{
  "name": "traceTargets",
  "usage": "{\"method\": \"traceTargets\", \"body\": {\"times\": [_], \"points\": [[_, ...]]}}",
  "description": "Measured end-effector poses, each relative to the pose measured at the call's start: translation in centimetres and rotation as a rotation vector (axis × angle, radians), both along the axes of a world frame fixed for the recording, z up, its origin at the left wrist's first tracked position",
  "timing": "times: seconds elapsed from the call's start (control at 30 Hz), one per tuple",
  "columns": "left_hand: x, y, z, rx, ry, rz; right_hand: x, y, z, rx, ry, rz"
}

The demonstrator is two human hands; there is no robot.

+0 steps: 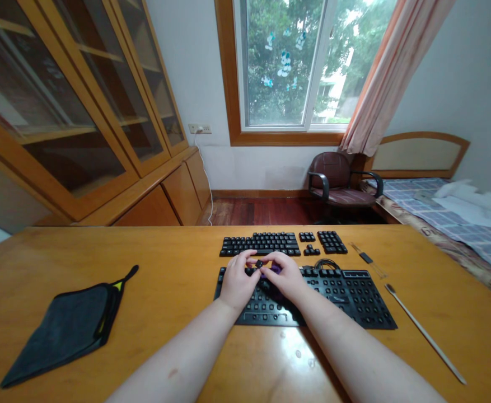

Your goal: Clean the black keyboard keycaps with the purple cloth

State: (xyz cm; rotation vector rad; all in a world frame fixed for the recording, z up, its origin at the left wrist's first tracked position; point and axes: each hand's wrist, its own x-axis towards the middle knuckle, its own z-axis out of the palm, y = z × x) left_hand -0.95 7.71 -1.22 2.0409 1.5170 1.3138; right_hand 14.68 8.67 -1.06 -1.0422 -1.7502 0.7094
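Observation:
A small black keycap [259, 263] is pinched between the fingertips of my left hand [237, 281] and my right hand [286, 276]. Something purple [276, 269] shows among the fingers of my right hand; its kind is hidden. Both hands are just above a black keyboard [337, 296], which lies flat with most of its key posts bare. Some caps still sit along its back row. Behind it, loose black keycaps [270, 243] are laid out in keyboard order, with a number-pad block [332, 242] at the right. My hands and forearms cover part of the keyboard's left half.
A keycap puller with wire loops [366, 257] lies at the right of the wooden table [165, 263], near a long thin brush [425, 334]. On the left is a folded dark grey cloth [77, 319]. An office chair [340, 179] stands beyond the table.

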Motion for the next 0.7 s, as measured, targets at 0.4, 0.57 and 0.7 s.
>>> {"method": "traceTargets", "body": {"times": [0.4, 0.57, 0.7], "points": [[-0.11, 0.30, 0.29, 0.007, 0.017, -0.177, 0.34, 0.50, -0.62, -0.006, 0.037, -0.064], [-0.28, 0.45, 0.31, -0.048, -0.031, -0.165, 0.29, 0.45, -0.57, 0.008, 0.011, -0.045], [-0.36, 0.49, 0.48, -0.051, -0.073, -0.181, 0.39, 0.27, -0.13, 0.022, -0.046, -0.069]]}}
